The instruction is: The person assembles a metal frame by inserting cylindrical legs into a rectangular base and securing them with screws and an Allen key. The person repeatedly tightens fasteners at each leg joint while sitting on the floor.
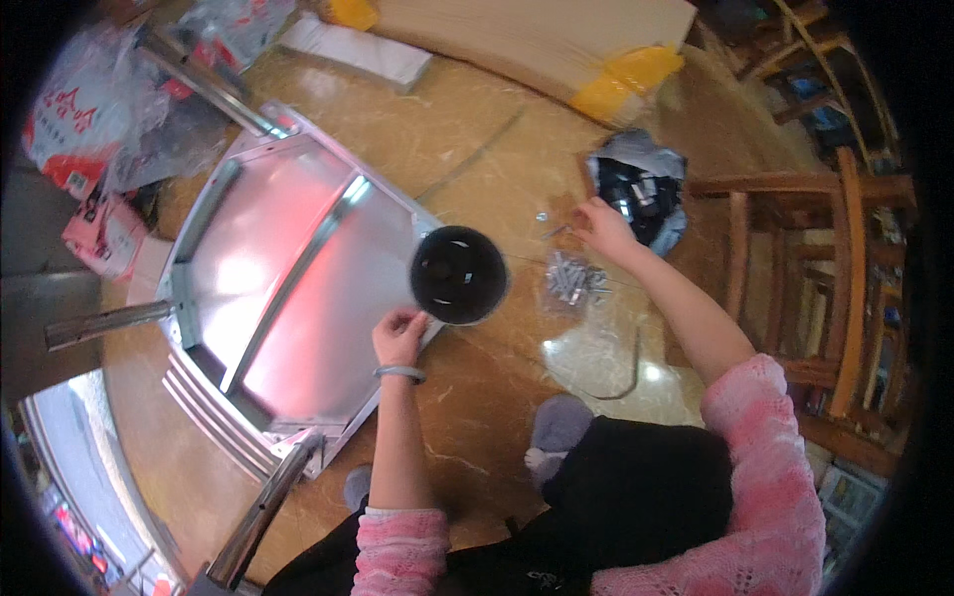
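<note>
Head view, looking down: a person in fuzzy pink knit sleeves worked over a glossy brown marbled floor [477, 149], where a shiny sheet-metal frame [288, 278] lay with round metal legs jutting from its corners. The left hand [399, 336], a pale bangle on its wrist, pinched the near edge of the frame just beside a round black plastic wheel [459, 274] resting on that corner. The right hand [603, 228] reached out, fingertips closed on something too small to make out, just above a loose pile of silvery screws [574, 278] spilled on clear plastic. Beyond it, one opened grey bag [638, 189] held dark parts. One flat cardboard box [537, 40] with yellow tape lay farther off, and a wooden chair [825, 248] stood at right.
</note>
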`<state>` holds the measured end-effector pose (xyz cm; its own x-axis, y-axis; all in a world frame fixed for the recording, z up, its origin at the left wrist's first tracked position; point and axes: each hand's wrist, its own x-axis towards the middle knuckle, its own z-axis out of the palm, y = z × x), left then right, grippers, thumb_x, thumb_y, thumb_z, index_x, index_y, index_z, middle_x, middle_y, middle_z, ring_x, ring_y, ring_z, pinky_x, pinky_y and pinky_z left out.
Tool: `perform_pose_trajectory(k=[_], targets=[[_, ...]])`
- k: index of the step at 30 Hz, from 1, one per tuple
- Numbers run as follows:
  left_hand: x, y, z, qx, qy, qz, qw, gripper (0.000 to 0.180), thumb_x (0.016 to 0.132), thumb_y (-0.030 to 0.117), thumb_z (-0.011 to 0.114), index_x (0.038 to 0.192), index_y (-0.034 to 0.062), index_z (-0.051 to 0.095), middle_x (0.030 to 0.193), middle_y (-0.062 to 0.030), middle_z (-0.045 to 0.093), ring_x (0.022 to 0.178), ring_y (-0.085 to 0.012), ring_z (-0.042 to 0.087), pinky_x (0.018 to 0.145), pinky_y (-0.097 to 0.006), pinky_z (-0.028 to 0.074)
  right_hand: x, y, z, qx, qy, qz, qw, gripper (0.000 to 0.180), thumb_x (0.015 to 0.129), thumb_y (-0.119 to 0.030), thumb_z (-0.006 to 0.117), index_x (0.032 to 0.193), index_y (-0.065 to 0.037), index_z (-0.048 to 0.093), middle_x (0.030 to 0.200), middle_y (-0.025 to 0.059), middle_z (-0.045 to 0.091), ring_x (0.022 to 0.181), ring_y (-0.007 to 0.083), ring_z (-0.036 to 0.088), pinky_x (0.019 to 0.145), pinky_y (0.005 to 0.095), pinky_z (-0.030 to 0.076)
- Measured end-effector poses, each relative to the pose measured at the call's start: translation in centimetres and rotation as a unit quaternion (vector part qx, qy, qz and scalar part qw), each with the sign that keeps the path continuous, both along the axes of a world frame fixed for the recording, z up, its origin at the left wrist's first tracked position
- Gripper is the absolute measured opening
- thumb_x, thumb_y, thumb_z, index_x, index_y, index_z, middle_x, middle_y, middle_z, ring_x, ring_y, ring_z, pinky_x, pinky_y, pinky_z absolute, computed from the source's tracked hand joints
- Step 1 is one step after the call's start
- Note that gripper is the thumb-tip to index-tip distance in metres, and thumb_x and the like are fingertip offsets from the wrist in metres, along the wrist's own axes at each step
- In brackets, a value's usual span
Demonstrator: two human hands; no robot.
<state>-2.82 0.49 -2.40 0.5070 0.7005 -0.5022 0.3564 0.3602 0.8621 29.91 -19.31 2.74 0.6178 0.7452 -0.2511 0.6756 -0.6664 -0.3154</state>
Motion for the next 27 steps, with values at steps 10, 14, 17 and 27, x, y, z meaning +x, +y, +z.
perform_pose_trajectory(k=[10, 14, 17, 27], targets=[[0.8, -0.3, 2.0, 0.049, 0.029, 0.003, 0.998, 0.011, 0.073, 0.007, 0.067, 0.078, -0.0011, 0.061, 0.072, -0.0048, 0.062, 0.066, -0.0103, 0.057, 0.062, -0.026, 0.047, 0.1, 1.4, -3.4, 0.071, -0.021, 0.091, 0.993, 0.037, 0.073, -0.013, 0.066, 0.106, -0.004, 0.053, 0.103, 0.0181, 0.053, 0.093, 0.0362, 0.055, 0.078, 0.0406, 0.046], [0.5, -0.2, 1.6, -0.021, 0.018, 0.018, 0.999, 0.015, 0.071, 0.010, 0.069, 0.079, -0.0008, 0.062, 0.071, -0.0055, 0.063, 0.066, -0.0119, 0.058, 0.062, -0.026, 0.047, 0.5, 2.3, -4.6, 0.086, 0.113, 0.050, 0.989, 0.036, 0.074, -0.011, 0.063, 0.108, -0.003, 0.053, 0.107, 0.0192, 0.052, 0.096, 0.0378, 0.053, 0.080, 0.0399, 0.046], [0.3, -0.5, 0.7, 0.057, 0.027, -0.004, 0.998, 0.013, 0.072, 0.009, 0.068, 0.077, -0.0003, 0.061, 0.070, -0.0022, 0.060, 0.065, -0.0079, 0.055, 0.061, -0.024, 0.045, 1.0, 2.4, -5.2, -0.022, 0.053, 0.048, 0.997, 0.028, 0.079, -0.008, 0.055, 0.107, -0.004, 0.054, 0.106, 0.0189, 0.053, 0.095, 0.0362, 0.055, 0.080, 0.0384, 0.046], [0.4, -0.3, 2.6, 0.043, 0.112, -0.020, 0.993, 0.020, 0.070, 0.018, 0.068, 0.085, 0.0052, 0.063, 0.084, -0.0066, 0.064, 0.068, -0.0199, 0.060, 0.064, -0.031, 0.048, -1.0, 2.9, 1.6, 0.125, -0.058, 0.214, 0.967, 0.026, 0.084, -0.023, 0.051, 0.100, -0.005, 0.059, 0.090, 0.0168, 0.061, 0.083, 0.0303, 0.058, 0.072, 0.0381, 0.047]])
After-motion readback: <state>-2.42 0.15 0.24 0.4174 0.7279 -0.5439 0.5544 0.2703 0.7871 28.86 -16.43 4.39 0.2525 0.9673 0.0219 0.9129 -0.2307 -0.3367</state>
